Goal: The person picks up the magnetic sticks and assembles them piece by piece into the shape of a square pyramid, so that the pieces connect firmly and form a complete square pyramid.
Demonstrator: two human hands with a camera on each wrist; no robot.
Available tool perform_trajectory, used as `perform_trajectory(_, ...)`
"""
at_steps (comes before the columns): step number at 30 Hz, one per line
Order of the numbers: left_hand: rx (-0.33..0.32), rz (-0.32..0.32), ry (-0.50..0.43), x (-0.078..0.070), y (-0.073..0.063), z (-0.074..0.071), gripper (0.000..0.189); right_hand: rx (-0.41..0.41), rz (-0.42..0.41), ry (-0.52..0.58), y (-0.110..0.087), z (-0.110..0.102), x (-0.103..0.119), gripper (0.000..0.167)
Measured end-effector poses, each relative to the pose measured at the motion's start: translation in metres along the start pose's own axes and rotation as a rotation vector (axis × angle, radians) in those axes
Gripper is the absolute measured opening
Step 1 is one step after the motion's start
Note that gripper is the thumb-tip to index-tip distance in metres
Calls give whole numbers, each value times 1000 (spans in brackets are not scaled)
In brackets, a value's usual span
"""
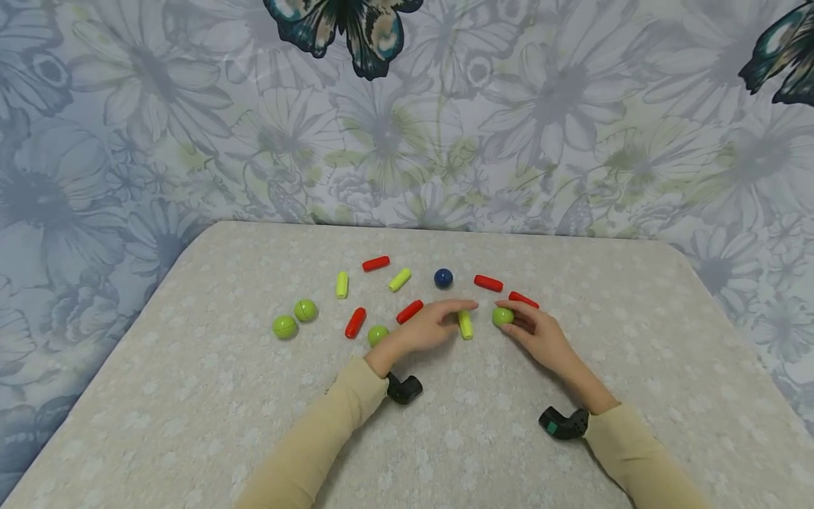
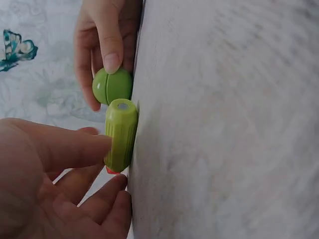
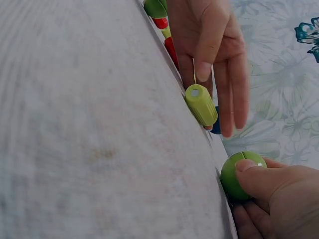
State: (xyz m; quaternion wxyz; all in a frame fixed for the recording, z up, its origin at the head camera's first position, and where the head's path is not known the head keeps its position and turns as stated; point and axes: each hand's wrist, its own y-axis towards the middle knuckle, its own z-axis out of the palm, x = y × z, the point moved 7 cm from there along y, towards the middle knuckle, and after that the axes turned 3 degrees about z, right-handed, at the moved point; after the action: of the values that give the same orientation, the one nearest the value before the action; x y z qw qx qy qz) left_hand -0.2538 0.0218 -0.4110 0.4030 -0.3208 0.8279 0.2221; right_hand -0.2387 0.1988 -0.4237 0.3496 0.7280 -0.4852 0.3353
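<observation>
My right hand (image 1: 540, 343) holds a green ball (image 1: 502, 317) between thumb and fingers, down at the table surface; in the right wrist view the thumb lies on the ball (image 3: 241, 174). To its left, my left hand (image 1: 435, 326) reaches around a yellow-green ribbed stick (image 1: 466, 326), its fingers extended past it. The left thumb is beside the stick (image 2: 122, 134) in the left wrist view; whether it touches cannot be told. One red stick (image 1: 410, 312) lies behind the left hand, and another green ball (image 1: 378, 335) is partly hidden by the left wrist.
A dark blue ball (image 1: 443, 278) sits behind the hands. Red sticks (image 1: 488, 283) and yellow-green sticks (image 1: 399, 280) are scattered about the table (image 1: 191, 396). Two green balls (image 1: 285, 326) rest at the left. A patterned cloth (image 1: 394, 155) hangs behind the table's far edge.
</observation>
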Motion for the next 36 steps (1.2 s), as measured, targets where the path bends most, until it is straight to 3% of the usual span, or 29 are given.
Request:
perform_trajectory(5,-27,28,124,-4,-2,-1,35,-7,-12,9,1,-5,2,40)
perform_trajectory(12,-73,-3,279,-7,-9,-4,24,-7,-18,23,4,-7,4,40)
perform_trajectory(15,-81,-24,267,-7,-20,-2,23,6,-5,53,2,-3,2,41)
perform_trajectory(20,-99,-7,165,-11,-40,-2,24,-7,-20,40,-1,0,1,41)
perform_trajectory(26,-142,5,85,-25,-67,-13,22,-16,-48,40,-1,-3,29,39)
perform_trajectory(32,-135,-6,150,-17,-80,-10,21,-10,-36,56,0,0,4,41)
perform_trajectory(36,-140,0,192,-7,-81,-5,21,-18,-70,32,-1,0,3,40)
